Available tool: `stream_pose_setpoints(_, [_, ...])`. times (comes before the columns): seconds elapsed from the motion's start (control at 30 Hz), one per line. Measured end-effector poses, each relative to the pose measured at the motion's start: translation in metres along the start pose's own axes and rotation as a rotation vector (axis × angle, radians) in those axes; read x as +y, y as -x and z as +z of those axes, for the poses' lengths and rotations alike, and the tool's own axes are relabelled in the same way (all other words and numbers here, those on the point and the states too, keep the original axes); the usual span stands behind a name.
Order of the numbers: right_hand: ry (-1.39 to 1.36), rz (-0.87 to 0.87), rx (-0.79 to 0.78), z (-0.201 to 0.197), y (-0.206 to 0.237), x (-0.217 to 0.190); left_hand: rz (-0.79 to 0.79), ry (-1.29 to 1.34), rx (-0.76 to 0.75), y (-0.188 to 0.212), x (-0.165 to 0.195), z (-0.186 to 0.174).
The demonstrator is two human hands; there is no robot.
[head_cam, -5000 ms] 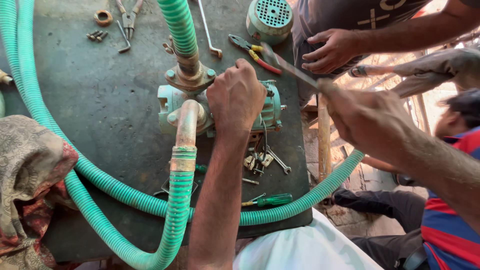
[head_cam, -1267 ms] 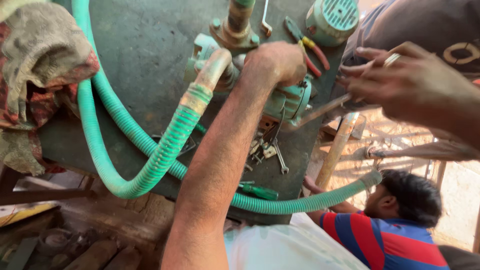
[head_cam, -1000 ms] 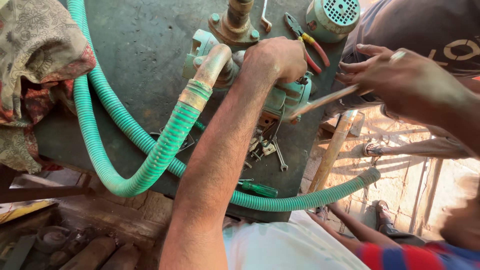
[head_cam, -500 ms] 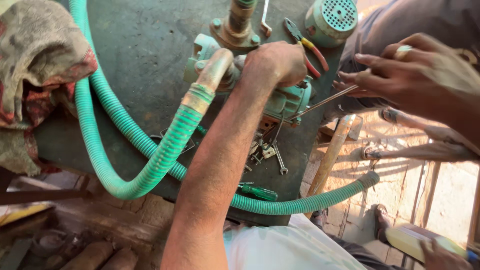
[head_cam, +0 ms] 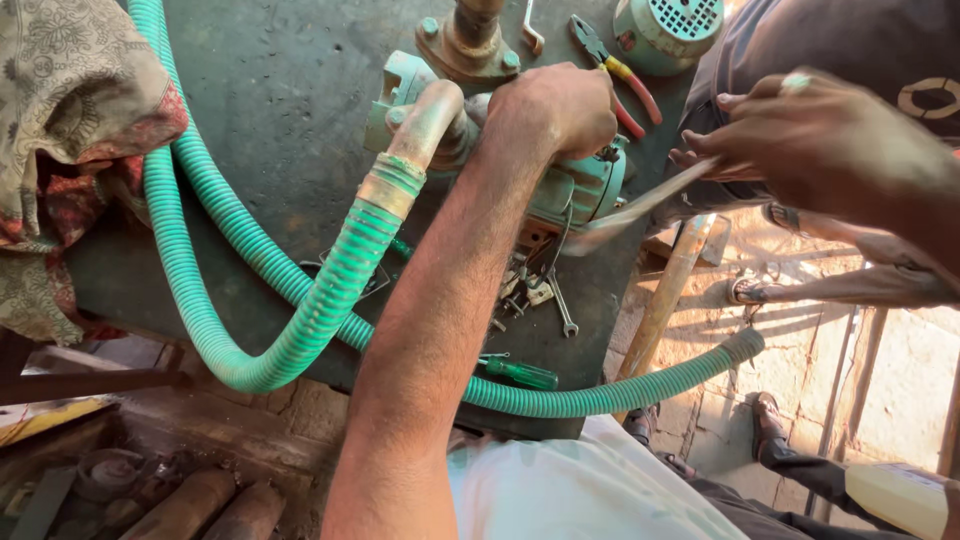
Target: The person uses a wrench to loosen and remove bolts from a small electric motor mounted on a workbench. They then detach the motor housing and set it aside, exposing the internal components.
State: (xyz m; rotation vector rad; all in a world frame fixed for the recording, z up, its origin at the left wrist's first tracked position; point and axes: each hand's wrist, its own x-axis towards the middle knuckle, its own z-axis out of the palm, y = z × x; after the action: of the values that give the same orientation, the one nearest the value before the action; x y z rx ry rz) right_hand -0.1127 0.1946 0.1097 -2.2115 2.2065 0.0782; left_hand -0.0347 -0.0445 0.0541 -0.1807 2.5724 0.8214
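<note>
Head view, looking down at the dark bench [head_cam: 270, 100]. The left hand [head_cam: 555, 110] is clenched over the top of the green pump [head_cam: 580, 185], knuckles up, and has stayed there through the last few seconds. The pump sits near the bench's far edge, just beside a brass-coloured fitting [head_cam: 420, 130] that feeds the ribbed green hose [head_cam: 330, 290]. The right hand [head_cam: 830, 150] comes in from the right with its fingers curled shut round a flat metal tool [head_cam: 640, 205], blurred with motion. The tool's tip is at the pump's end face, much where it was a second ago but angled a little lower. So the work at that end face goes on: steadying with one hand, blade with the other. The person in the striped shirt seen below the bench a second ago is out of view; only shoes show now. Another person in a dark shirt [head_cam: 800, 40] stands at the far right corner, a pale printed mark on the cloth. Loose on the bench are pliers [head_cam: 620, 70] with red and yellow grips, a round vented fan cover [head_cam: 668, 28], a small spanner [head_cam: 562, 310] and a green-handled screwdriver [head_cam: 520, 373]. A patterned rag [head_cam: 70, 120] lies at the left. The only package is a pale yellow plastic bottle [head_cam: 895, 495] at the lower right, cut by the frame, no label showing.
</note>
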Motion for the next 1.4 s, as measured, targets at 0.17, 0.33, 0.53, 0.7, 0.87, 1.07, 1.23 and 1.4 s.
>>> stream_pose_setpoints(0.17, [0.264, 0.083, -0.16, 0.004, 0.01, 0.004, 0.003, 0.027, 0.011, -0.001, -0.004, 0.001])
stream_pose_setpoints(0.33, [0.562, 0.045, -0.295, 0.007, 0.011, 0.001, 0.004, -0.012, 0.035, -0.003, -0.001, 0.002])
stream_pose_setpoints(0.53, [0.23, 0.108, 0.007, -0.017, 0.027, 0.01, 0.11, 0.098, 0.145, -0.011, -0.015, 0.015])
stream_pose_setpoints(0.7, [-0.095, 0.489, 0.141, -0.013, 0.063, 0.013, 0.413, -0.198, 0.724, 0.018, -0.014, 0.051])
stream_pose_setpoints(0.87, [-0.076, 0.627, 0.032, 0.004, 0.068, -0.015, 0.545, -0.162, 0.879, 0.068, -0.023, 0.08])
stream_pose_setpoints(1.07, [-0.412, 1.198, -0.24, 0.072, 0.063, -0.048, 0.489, -0.299, 0.811, 0.071, -0.029, 0.086])
stream_pose_setpoints(1.23, [-0.516, 1.11, -0.069, 0.148, 0.055, -0.07, 0.474, -0.293, 0.841, 0.067, -0.022, 0.086])
stream_pose_setpoints(1.4, [-0.556, 0.795, 0.222, 0.181, 0.029, -0.062, 0.463, -0.304, 0.844, 0.066, -0.016, 0.085])
